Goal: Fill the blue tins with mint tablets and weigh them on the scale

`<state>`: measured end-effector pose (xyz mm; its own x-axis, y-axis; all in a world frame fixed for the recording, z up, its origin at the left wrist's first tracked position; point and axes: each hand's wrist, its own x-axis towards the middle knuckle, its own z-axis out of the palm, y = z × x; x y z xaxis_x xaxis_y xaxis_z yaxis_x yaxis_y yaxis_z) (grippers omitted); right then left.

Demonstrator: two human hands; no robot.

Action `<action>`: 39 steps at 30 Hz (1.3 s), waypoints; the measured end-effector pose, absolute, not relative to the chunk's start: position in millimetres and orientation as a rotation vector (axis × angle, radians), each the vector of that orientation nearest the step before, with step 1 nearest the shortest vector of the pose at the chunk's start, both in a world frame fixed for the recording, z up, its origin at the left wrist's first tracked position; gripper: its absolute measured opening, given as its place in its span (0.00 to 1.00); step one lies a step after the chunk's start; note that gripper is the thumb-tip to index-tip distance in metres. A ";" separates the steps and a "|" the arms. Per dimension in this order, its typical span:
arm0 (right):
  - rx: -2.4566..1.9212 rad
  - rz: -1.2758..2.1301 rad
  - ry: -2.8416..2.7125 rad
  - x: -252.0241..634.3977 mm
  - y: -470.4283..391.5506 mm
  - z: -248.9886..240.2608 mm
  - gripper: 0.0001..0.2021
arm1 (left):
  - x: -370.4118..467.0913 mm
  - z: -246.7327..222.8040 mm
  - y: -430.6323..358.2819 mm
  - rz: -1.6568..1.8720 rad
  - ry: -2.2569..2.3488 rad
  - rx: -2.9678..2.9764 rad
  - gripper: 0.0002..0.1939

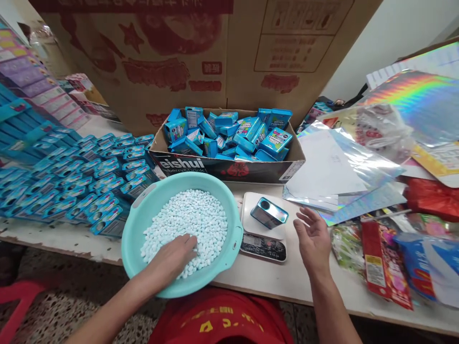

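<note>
My left hand (178, 253) is down in a turquoise plastic basin (127, 239), its fingers curled into a heap of small pale candies (204, 215); the fingertips are hidden. Beside the basin lies a small white digital scale (247, 215) with a dark display strip. A shiny blue-edged tin (269, 213) with a round dark hole at one end rests on its plate. My right hand (313, 236) is just right of the tin, apart from it, fingers spread and holding nothing.
Behind the basin, an open carton (222, 173) holds many blue tins (247, 129). Rows of blue tins (103, 181) stand at left. A tall cardboard box (244, 57) rises at the back. White and holographic sheets (326, 162) and plastic packets (383, 263) cover the right side.
</note>
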<state>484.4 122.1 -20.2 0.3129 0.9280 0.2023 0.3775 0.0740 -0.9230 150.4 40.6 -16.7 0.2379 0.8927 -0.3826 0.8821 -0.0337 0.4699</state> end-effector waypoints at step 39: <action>-1.041 0.767 -1.948 335.8 98.7 38.8 0.13 | 176.2 71.6 99.6 1.762 0.963 0.419 0.21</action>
<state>335.8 98.7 38.8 -0.3587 0.8645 0.3521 0.3924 0.4819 -0.7834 176.2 99.6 71.6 -0.4010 0.9020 -0.1601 -0.6219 -0.1397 0.7706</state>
